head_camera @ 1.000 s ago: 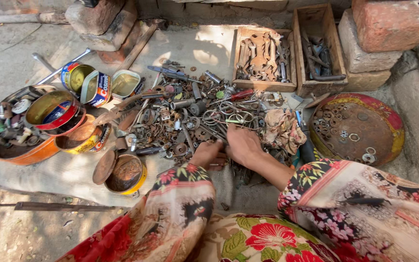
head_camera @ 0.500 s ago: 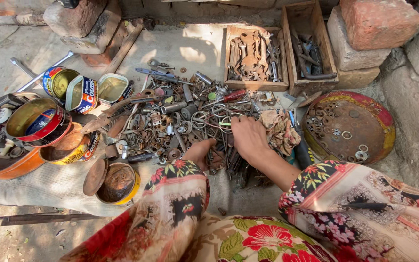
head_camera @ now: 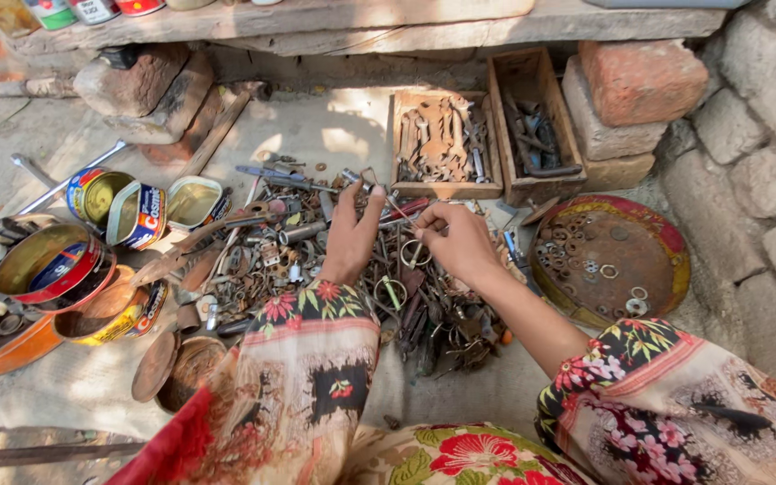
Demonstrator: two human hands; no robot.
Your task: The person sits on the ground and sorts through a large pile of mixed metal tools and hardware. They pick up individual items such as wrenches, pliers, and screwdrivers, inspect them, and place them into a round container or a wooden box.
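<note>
Two hands over scrap pile [head_camera: 316, 260]: left hand [head_camera: 350, 235] fingers together, flat; right hand [head_camera: 458, 241] fingers pinching thin rod [head_camera: 399, 208], just below wooden tray [head_camera: 445, 139].

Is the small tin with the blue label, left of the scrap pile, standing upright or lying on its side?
Lying on its side. The blue-labelled tin shows its open mouth sideways toward the camera, and its printed wall faces up.

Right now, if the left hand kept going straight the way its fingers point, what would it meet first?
The left hand points away from the person, over the pile of rusty metal parts. It would probably meet the small parts just past its fingertips first, then the wooden tray of tools; depth is hard to judge.
</note>
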